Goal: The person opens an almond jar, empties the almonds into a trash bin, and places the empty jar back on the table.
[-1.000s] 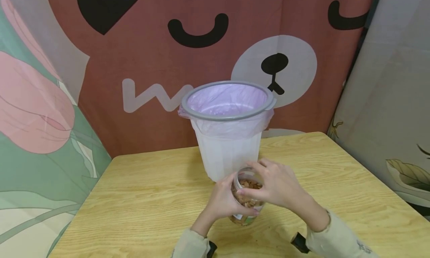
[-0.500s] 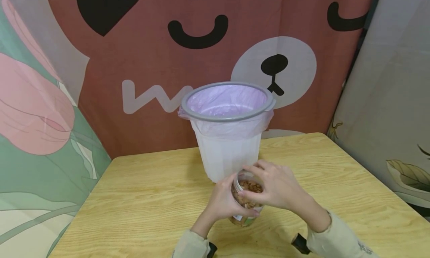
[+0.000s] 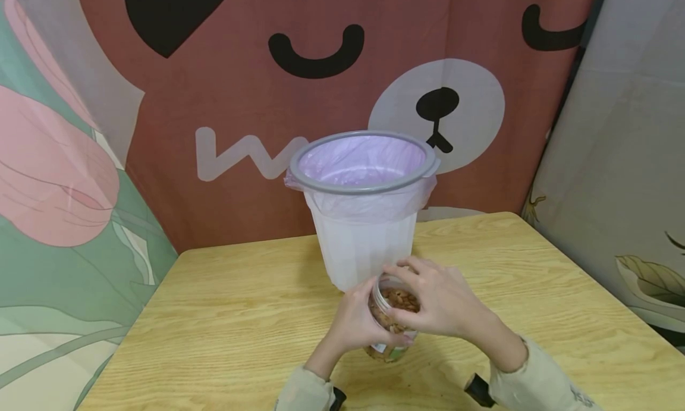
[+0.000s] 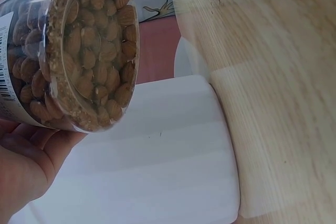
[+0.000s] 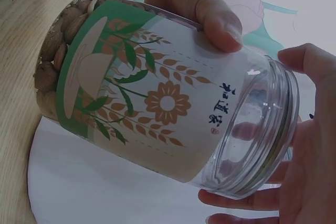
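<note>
A clear plastic jar of almonds (image 3: 396, 325) is held tilted over the table, in front of the white bin. Its underside, packed with almonds, faces the left wrist view, while the right wrist view shows its printed label (image 5: 152, 87) and clear threaded neck (image 5: 257, 135). My left hand (image 3: 353, 322) grips the jar round its side, fingers partly hidden behind it. At the mouth, my right hand (image 3: 441, 298) curls its thumb and fingers about the rim, thumb on the near side and fingers on the far side.
The white bin (image 3: 366, 244) stands on the wood-grain table (image 3: 235, 322) just beyond the hands. A purple bag (image 3: 369, 155) lines it under a grey ring (image 3: 364, 190). A printed curtain (image 3: 241, 60) hangs behind the table, with another (image 3: 615, 179) along the right.
My right hand has turned slightly counterclockwise about the jar's mouth: the fingers have shifted left and the thumb right. The left hand and the bin have stayed put.
</note>
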